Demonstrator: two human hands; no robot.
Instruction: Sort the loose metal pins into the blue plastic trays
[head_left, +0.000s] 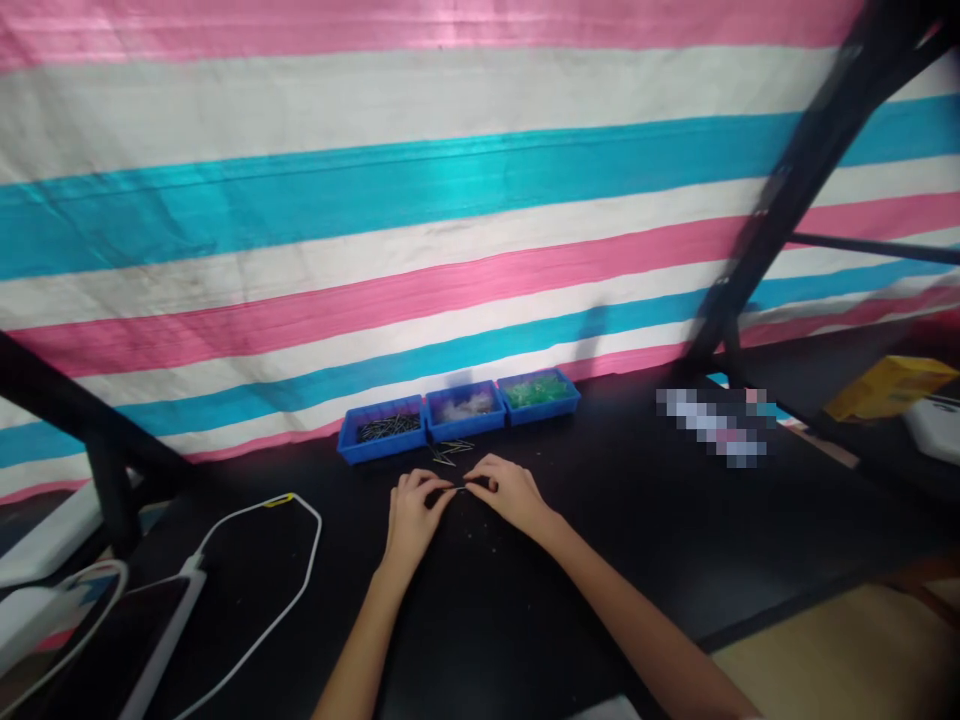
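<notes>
Our left hand [411, 515] and right hand [508, 492] rest close together on the black tabletop [525, 620], fingertips pinched on the two ends of a thin dark pin [459, 489] that spans the small gap between them. The pin is too fine for us to tell its shape.

Just beyond our hands, toward 12 o'clock, a small loose heap of pins [450, 452] lies on the tabletop. Behind it, three blue trays stand side by side, touching, against a striped pink, white and blue cloth [420, 200]. The left tray [381, 431] holds dark metal pins, the middle tray [465, 409] holds pale whitish bits, and the right tray [538, 395] holds green pieces.

Toward 8 o'clock from our hands, a white cable [304, 585] loops across the tabletop to a flat dark device [142, 625]. At 3 o'clock, well apart from us, a yellow box [889, 387] sits beyond a black frame post [795, 180].
</notes>
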